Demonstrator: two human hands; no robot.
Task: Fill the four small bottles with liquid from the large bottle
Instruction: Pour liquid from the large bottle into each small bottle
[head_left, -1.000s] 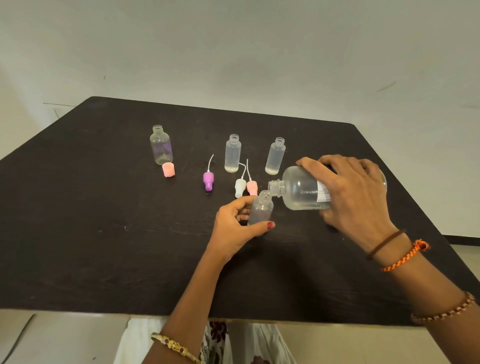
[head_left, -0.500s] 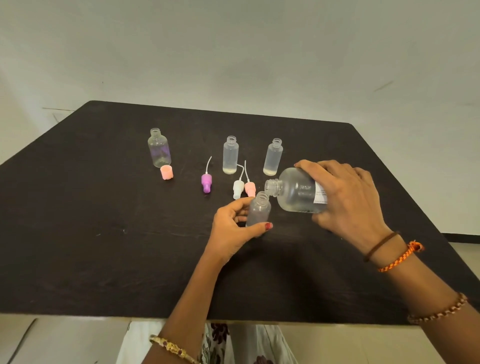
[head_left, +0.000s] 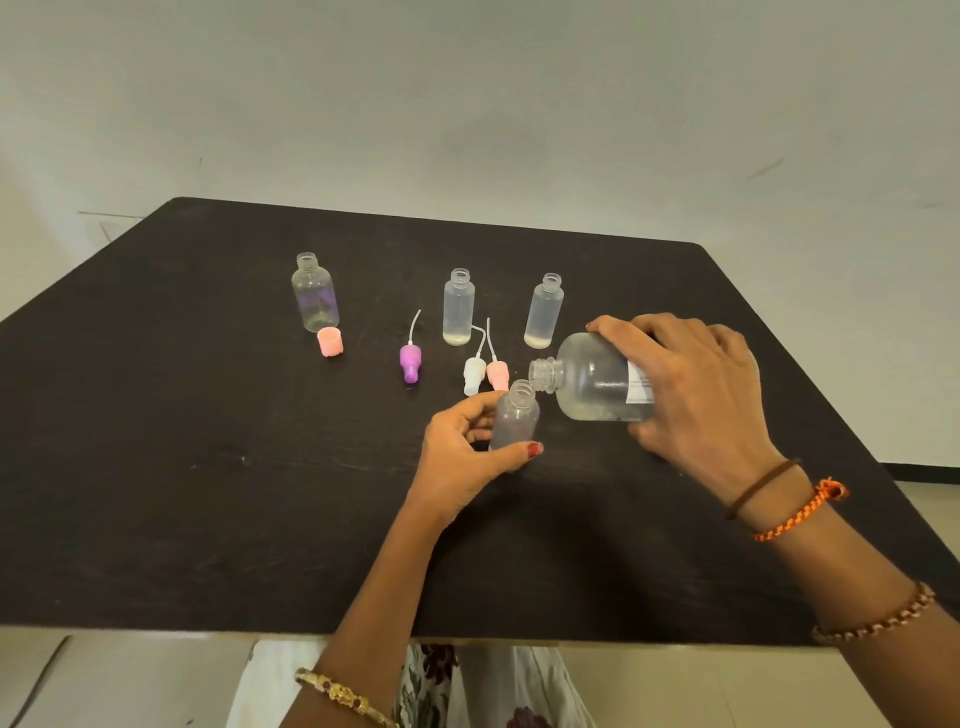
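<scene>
Soft, even indoor light, faint shadows under the hands on the dark bench (head_left: 208, 467), wide-angle bowing at edges, slight overall softness

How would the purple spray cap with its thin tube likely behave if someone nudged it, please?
The purple spray cap looks small and plastic, so probably very light and easily scooted. Lying on its side, its rounded body may roll. Its thin, curved dip tube seems flexible.

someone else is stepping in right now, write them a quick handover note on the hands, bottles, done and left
Left hand grips the small frosted plastic bottle, upright on the black table.
Right hand holds the large clear labelled bottle tipped, its mouth just above the small one's.
Done: two slim bottles behind hold a little liquid at the bottom.
Left: finish this pour; level in the rounder clear bottle at far left unclear.
</scene>
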